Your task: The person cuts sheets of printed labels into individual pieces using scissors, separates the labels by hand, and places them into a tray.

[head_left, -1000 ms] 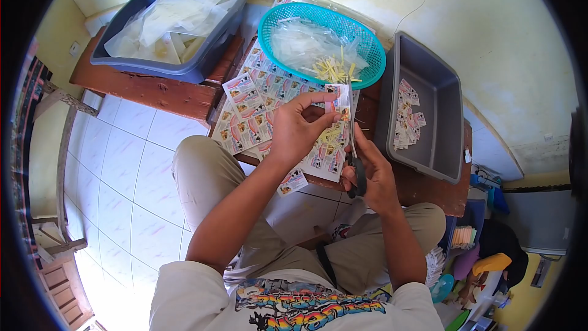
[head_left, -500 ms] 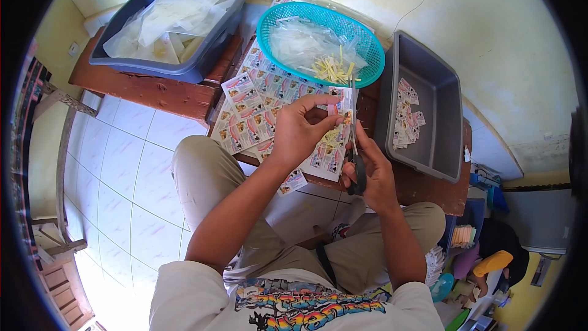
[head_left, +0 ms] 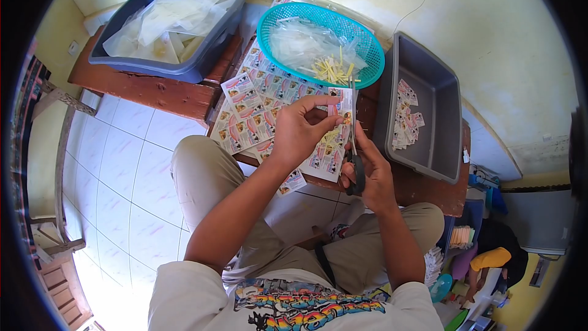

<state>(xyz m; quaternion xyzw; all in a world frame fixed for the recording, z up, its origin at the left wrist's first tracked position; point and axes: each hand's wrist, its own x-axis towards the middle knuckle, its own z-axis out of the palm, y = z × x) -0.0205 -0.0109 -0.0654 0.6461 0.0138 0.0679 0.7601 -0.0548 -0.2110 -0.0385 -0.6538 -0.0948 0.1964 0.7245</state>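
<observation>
My left hand point(head_left: 297, 132) pinches a narrow strip of printed labels point(head_left: 335, 93) between thumb and fingers, holding it up above the sheets. My right hand point(head_left: 375, 175) is wrapped round black-handled scissors point(head_left: 357, 176), whose blades point away from me along the strip's right edge. Beneath both hands lie printed label sheets point(head_left: 263, 119), overlapping on the wooden bench. Thin yellow-white paper offcuts point(head_left: 334, 70) lie in the turquoise basket point(head_left: 266, 37) just beyond the blade tips, on top of clear plastic bags point(head_left: 300, 40).
A grey tub point(head_left: 450, 110) on the right holds cut labels point(head_left: 405, 119). At the left, a blue-grey tub point(head_left: 211, 55) is filled with plastic bags point(head_left: 177, 18). The wooden bench point(head_left: 432, 193) runs in front of my knees. Another person point(head_left: 499, 254) works at the lower right.
The scissors' handles and blades have come closer together beside the strip. My left hand has hardly moved. The other person's arm at lower right has shifted.
</observation>
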